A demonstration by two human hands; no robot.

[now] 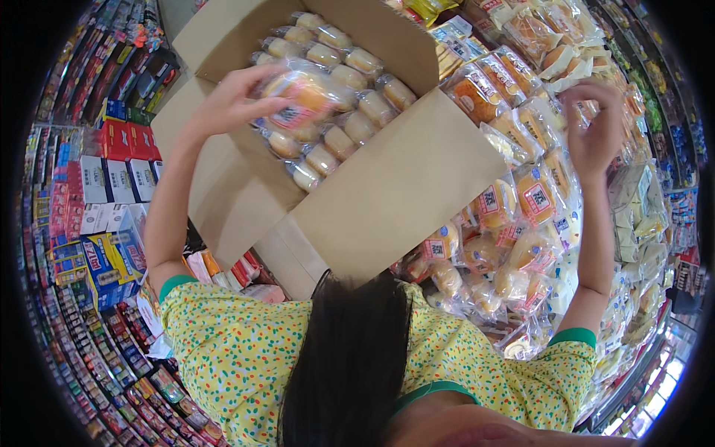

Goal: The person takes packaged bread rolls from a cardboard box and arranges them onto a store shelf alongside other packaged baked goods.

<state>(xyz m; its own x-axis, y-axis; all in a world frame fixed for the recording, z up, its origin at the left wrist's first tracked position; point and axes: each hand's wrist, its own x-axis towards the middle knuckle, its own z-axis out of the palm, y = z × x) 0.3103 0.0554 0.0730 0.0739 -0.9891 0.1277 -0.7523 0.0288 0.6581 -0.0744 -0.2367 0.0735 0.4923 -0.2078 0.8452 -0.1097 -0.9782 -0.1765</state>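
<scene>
My left hand [246, 100] holds a clear plastic packet with a golden bun [304, 95], blurred, over an open cardboard box [396, 179]. Inside the box, wrapped pale buns [341, 142] lie in rows. At the right, my right hand [595, 125] is raised over the display of packaged bread, fingers curved and apart, with nothing seen in it; it is slightly blurred. Between the box flap and my right forearm, bagged buns with red-and-white labels [536, 201] are heaped. Packed sponge cakes [475, 92] stand beside the box's right corner.
Bagged loaves [530, 33] fill the upper right, and more packets [637, 212] lie beyond my right forearm. Red cartons [128, 139] and a blue-and-yellow carton [106, 268] stand at the left. Shelves of goods [100, 341] curve round both sides. Box flaps spread outward.
</scene>
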